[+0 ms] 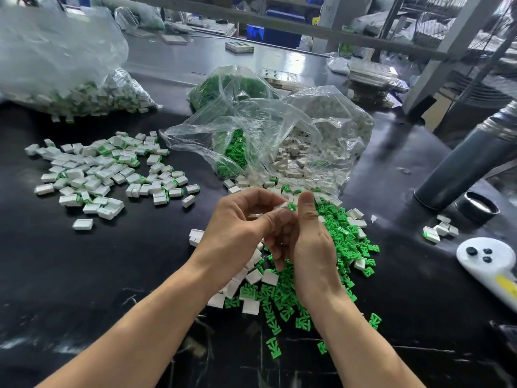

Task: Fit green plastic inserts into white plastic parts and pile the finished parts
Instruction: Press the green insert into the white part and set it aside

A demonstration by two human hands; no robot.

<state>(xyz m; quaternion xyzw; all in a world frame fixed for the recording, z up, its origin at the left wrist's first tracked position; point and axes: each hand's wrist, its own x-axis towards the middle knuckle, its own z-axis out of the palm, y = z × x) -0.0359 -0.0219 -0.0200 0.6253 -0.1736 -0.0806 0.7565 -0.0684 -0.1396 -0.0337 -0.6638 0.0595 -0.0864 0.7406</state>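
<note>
**Inspector:** You hold both hands raised above the black table [84, 275], close together. Your left hand [237, 228] pinches a white part [283, 205] between thumb and curled fingers; your right hand [310, 247] pinches a green insert [292, 207] at the part's open end, thumb upright behind it. Why so high and so near?

**Operator:** It keeps the opening facing me, so I can line up the insert.

**Inspector:** Noted. I judge the insert is at the mouth, not fully seated; your thumbs hide how deep it sits. Your loose green inserts [344, 247] lie directly beneath your right hand, mixed with loose white parts [253, 275] under your left. That seems sensible: each hand draws from its own side.

**Operator:** And the finished ones?

**Inspector:** The finished pile [103, 172] sits well apart on your left, clear of raw stock, which likely prevents mixing. The open supply bag [279, 135] lies just beyond your hands, its mouth spilling towards you. A small group of parts [440, 229] lies apart on your right; I cannot tell their status.
</note>
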